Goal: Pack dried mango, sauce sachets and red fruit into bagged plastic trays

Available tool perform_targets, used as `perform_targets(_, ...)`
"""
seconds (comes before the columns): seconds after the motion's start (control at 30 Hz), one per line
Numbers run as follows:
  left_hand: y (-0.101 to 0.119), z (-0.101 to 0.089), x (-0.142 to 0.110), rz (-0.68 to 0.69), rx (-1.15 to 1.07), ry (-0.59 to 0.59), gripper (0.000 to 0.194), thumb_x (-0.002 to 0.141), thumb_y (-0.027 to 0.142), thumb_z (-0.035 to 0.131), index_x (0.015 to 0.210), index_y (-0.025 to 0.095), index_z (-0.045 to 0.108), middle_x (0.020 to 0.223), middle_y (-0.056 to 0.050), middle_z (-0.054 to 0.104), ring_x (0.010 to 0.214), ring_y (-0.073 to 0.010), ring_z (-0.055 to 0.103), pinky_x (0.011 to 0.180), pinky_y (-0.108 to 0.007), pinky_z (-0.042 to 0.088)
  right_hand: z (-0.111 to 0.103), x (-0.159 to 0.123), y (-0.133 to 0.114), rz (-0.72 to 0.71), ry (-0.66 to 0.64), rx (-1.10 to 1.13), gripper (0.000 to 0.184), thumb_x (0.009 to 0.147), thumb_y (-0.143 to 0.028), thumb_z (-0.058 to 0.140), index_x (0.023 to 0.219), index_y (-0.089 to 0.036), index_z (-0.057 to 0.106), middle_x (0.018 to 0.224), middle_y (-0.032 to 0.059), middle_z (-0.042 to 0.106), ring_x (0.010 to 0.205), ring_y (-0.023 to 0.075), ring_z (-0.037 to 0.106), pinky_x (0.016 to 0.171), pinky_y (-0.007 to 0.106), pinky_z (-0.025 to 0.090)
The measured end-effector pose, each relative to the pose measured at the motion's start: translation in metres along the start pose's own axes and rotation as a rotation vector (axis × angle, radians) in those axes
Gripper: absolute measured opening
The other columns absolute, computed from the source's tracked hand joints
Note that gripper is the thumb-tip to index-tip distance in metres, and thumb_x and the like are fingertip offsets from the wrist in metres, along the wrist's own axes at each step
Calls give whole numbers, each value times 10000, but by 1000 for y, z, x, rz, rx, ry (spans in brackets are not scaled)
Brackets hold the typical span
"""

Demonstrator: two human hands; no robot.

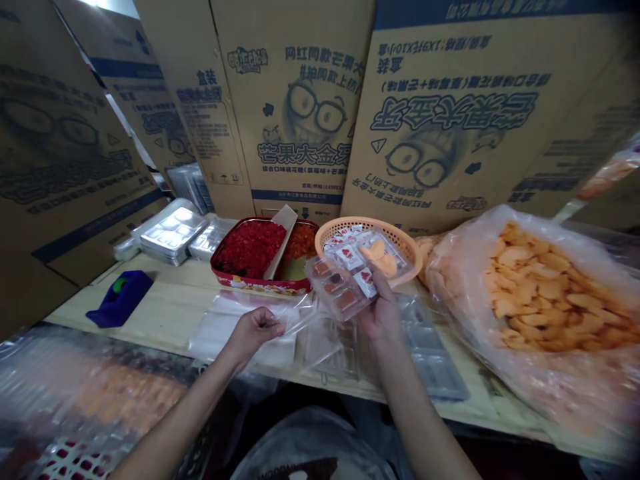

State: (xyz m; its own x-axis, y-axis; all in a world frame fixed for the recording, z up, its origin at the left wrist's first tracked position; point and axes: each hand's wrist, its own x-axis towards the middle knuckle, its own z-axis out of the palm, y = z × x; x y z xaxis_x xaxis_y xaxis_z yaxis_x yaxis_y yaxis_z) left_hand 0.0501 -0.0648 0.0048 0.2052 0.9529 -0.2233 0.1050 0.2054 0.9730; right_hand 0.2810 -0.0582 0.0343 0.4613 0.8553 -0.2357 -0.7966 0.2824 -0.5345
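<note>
We've got tall cardboard cartons (295, 113) printed with a cartoon face and Chinese text, stacked along the back and left. Below them runs a pale wooden table (165, 313). Right side, a big clear plastic bag (545, 313) full of dried mango pieces, slumped on the table. Lower left, a blurry plastic-wrapped pack (95, 393) of orange food, in front of the table edge. At the back we see a red tin tray (250, 285) holding red and orange pieces, and an orange plastic basket (367, 228) just beside it, with small packets inside. Left of those, stacked foil-lined trays (173, 237). Further left, a blue tape dispenser (120, 300). Our left hand (253, 333) is closed, pinching the edge of a clear plastic bag (225, 337) over the table. Our right hand (381, 313) grips a clear compartment tray (333, 287) with small dark and orange pieces, held up in front of the basket. An unfilled-looking clear tray (430, 347) lies on the table under that hand.
</note>
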Motion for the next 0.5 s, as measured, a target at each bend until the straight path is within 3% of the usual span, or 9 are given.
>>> perform_targets(0.17,2,3,-6,9,-20,14,329,499,325,784,636,158,537,563,37,563,545,-94,495,555,-213,349,8,-2,6,-96,-65,17,226,735,-220,625,959,-185,631,993,8,683,949,146,623,828,309,534)
perform_targets(0.33,8,1,-10,-22,71,-38,274,680,427,638,708,158,596,629,-17,633,659,-163,583,680,-275,400,8,-3,10,-99,-84,12,278,726,-219,641,1002,-191,624,1044,10,668,948,153,626,812,311,543)
perform_targets(0.5,4,-3,-9,150,218,37,291,744,428,567,614,168,564,633,-14,618,670,-158,553,674,-268,381,2,-1,8,-94,-73,13,305,721,-240,651,1021,-192,616,1039,8,670,909,137,638,780,283,552)
